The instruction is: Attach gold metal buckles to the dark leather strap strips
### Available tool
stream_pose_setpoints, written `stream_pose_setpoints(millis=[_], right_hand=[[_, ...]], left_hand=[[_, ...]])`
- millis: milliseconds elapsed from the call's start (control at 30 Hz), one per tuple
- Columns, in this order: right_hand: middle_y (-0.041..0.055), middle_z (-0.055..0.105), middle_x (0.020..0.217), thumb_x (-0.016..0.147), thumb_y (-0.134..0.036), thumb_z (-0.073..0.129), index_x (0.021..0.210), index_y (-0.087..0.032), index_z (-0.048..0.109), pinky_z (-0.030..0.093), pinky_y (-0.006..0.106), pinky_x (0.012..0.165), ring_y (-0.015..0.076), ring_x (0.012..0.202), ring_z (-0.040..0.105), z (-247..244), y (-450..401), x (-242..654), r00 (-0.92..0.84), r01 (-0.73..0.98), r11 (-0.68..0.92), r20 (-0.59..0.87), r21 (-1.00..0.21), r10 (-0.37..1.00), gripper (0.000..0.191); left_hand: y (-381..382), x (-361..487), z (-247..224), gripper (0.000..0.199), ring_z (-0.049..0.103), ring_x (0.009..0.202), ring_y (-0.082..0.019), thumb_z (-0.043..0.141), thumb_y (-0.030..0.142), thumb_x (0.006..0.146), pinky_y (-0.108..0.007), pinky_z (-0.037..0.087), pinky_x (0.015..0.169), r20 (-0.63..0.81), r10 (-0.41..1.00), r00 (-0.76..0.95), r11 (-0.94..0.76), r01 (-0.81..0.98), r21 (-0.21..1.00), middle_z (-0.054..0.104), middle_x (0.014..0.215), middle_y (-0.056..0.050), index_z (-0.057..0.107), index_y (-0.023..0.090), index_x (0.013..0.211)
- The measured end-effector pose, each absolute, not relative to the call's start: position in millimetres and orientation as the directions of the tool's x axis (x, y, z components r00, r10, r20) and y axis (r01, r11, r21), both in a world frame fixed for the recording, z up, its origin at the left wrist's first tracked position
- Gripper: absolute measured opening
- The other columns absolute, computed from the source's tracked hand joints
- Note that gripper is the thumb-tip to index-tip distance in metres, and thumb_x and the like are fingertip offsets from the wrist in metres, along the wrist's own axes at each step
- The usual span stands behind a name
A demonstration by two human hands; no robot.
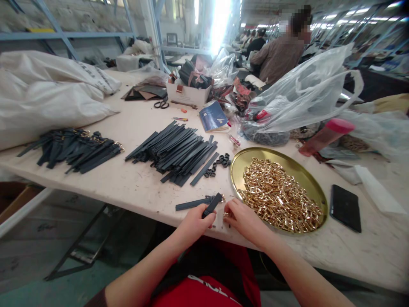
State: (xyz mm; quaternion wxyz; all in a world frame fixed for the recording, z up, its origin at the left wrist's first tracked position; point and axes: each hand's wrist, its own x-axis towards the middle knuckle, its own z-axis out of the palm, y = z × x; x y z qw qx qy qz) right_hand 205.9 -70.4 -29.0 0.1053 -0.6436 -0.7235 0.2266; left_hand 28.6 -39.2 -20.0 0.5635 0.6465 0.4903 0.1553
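Observation:
Near the table's front edge, my left hand (198, 221) is closed on a dark strap (212, 204) that slants up to the right. Just to its right, my right hand (240, 216) pinches a small gold buckle (226, 214). Behind my left hand lies another dark strap (191, 204) with a gold buckle at its right end. A round gold tray (236, 164) heaped with gold buckles (281, 196) is right of my right hand. Small black loops (223, 160) and a pile of loose dark straps (179, 151) lie farther back.
Straps with buckles (76, 149) lie at the left, by white sacks (47, 94). A phone (345, 208) is right of the tray. Behind are scissors (161, 103), a blue booklet (214, 116), a white box (188, 94), plastic bags (297, 94) and a pink-lidded bottle (327, 136). A person (277, 57) is beyond.

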Motion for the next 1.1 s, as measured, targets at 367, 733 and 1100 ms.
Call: stream_pose_setpoints(millis=[367, 733, 1100], right_hand=[[0.0003, 0.056, 0.076, 0.074, -0.011, 0.048, 0.083, -0.020, 0.052, 0.040, 0.027, 0.063, 0.0149, 0.070, 0.051, -19, -72, 190, -0.134, 0.477, -0.040, -0.118, -0.878, 0.984, 0.013], [0.0024, 0.060, 0.078, 0.076, -0.013, 0.048, 0.088, -0.018, 0.053, 0.041, 0.027, 0.062, 0.0148, 0.069, 0.053, -10, -67, 182, -0.144, 0.445, -0.066, -0.144, -0.893, 0.979, 0.014], [0.0028, 0.059, 0.086, 0.078, -0.015, 0.045, 0.096, -0.018, 0.052, 0.044, 0.028, 0.067, 0.0139, 0.073, 0.054, 0, -77, 178, -0.159, 0.325, -0.022, -0.078, -0.945, 0.984, 0.019]], left_hand=[[-37, 34, -16, 0.016, 0.057, 0.080, -0.021, 0.046, 0.026, 0.079, -0.027, 0.039, 0.069, -0.184, 0.810, 0.557, -0.153, 0.502, 0.851, 0.064, 0.085, -0.004, 0.058, 0.018, 0.087], [-33, 29, -3, 0.017, 0.058, 0.080, -0.021, 0.046, 0.031, 0.082, -0.027, 0.039, 0.068, -0.161, 0.810, 0.564, -0.242, 0.571, 0.785, 0.064, 0.085, -0.004, 0.057, 0.019, 0.089], [-36, 22, 5, 0.014, 0.053, 0.060, -0.013, 0.049, 0.029, 0.077, -0.022, 0.037, 0.057, -0.196, 0.835, 0.515, -0.084, 0.471, 0.878, 0.059, 0.064, 0.002, 0.055, 0.017, 0.072]])
